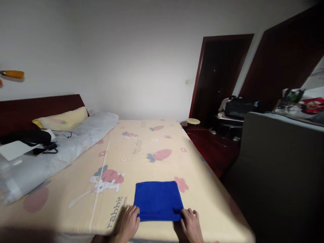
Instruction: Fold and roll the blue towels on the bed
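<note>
A flat, rectangular blue fabric piece (158,199) lies on the bed near its front edge, and I cannot tell whether it is a pouch or a folded cloth. A band or fold runs along its near edge. At its near left corner my left hand (130,221) is closed, fingers curled over the edge. My right hand (191,222) grips the near right corner, its thumb and fingers bent around it. The undersides of both corners are hidden by the fingers.
A cream sheet (136,145) with carrot and rabbit prints covers the bed. Along the left lie a grey roll of bedding (73,148), a yellow pillow (63,118) and a white flat object (15,150). A dark grey panel (275,175) stands at right; a round stool (192,121) stands beyond.
</note>
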`<act>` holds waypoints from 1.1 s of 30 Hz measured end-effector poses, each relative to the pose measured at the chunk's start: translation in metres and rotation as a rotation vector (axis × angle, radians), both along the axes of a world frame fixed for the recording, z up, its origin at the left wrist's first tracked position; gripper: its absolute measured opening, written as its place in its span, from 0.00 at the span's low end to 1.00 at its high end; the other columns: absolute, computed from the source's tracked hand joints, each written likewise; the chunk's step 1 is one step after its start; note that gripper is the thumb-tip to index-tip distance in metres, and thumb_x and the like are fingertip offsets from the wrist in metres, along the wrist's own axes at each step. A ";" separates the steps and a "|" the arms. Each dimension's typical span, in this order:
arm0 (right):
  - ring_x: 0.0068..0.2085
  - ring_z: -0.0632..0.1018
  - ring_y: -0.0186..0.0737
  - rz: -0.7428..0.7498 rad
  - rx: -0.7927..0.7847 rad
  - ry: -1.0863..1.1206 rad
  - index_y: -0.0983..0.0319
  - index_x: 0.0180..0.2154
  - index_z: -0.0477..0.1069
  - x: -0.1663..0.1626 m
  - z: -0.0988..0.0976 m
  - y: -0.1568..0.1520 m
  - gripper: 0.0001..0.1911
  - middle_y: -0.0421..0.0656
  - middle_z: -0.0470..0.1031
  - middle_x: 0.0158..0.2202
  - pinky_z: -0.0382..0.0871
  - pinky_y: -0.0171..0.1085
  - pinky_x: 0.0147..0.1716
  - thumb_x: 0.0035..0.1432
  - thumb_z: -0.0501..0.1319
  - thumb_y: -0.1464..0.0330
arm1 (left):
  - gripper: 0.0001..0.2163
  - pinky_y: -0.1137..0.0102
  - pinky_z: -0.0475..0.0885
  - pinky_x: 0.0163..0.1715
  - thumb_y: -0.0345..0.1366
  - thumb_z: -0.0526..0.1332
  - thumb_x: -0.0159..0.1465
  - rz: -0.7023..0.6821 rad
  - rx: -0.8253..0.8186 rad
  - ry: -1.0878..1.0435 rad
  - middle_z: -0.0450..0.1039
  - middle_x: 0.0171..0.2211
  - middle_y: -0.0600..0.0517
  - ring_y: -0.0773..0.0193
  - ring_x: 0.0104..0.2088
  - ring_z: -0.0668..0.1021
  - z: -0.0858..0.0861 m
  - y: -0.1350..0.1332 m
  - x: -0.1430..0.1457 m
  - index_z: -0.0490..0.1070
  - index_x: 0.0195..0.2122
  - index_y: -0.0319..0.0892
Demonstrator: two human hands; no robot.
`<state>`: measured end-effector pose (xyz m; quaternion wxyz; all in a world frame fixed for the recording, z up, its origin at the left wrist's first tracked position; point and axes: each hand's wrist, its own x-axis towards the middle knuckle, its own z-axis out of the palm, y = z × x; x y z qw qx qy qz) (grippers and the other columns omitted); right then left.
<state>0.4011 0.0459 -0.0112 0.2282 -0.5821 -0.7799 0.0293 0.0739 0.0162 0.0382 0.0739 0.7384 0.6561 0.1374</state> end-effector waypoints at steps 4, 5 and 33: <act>0.42 0.73 0.45 -0.089 -0.002 0.007 0.58 0.45 0.69 0.002 -0.005 0.004 0.15 0.43 0.76 0.38 0.58 0.46 0.47 0.55 0.54 0.72 | 0.16 0.67 0.64 0.49 0.26 0.49 0.60 0.077 -0.097 0.008 0.76 0.42 0.51 0.63 0.45 0.74 -0.005 0.003 -0.007 0.71 0.43 0.46; 0.43 0.73 0.46 -0.128 0.013 0.014 0.58 0.46 0.68 0.002 -0.007 0.006 0.16 0.44 0.76 0.40 0.59 0.46 0.46 0.55 0.54 0.71 | 0.17 0.66 0.63 0.50 0.26 0.49 0.59 0.111 -0.081 0.028 0.76 0.44 0.50 0.62 0.48 0.74 -0.008 0.004 -0.006 0.70 0.45 0.45; 0.51 0.73 0.47 -0.116 -0.013 0.009 0.51 0.48 0.70 0.007 -0.026 -0.005 0.21 0.42 0.75 0.51 0.60 0.47 0.49 0.54 0.54 0.72 | 0.23 0.57 0.59 0.57 0.25 0.54 0.55 0.055 0.139 0.119 0.73 0.54 0.52 0.56 0.57 0.69 -0.046 -0.004 -0.003 0.72 0.50 0.49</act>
